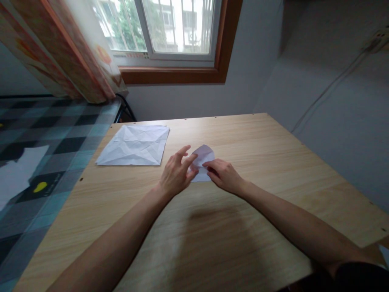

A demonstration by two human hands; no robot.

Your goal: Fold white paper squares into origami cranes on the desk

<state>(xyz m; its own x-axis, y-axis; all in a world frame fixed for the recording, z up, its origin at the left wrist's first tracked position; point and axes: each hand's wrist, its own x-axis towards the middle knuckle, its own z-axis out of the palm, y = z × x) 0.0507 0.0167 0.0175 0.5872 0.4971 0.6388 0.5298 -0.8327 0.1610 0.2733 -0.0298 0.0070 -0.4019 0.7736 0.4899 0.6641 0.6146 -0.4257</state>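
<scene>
A small piece of folded white paper (204, 153) lies near the middle of the wooden table, its upper flap raised to a rounded peak and its lower edge straight. At its left side is my left hand (178, 170), the thumb and a finger on the paper while another finger lifts away. My right hand (223, 172) pinches the right edge between thumb and bent fingers. Parts of the paper's side edges are hidden behind my fingers.
Creased white sheets (136, 146) lie flat at the table's far left. The wooden table (258, 146) reaches towards a window (179, 28). On the left, a checked bed cover (18, 121) carries more white paper (18, 172). A cable (328, 89) runs down the right wall.
</scene>
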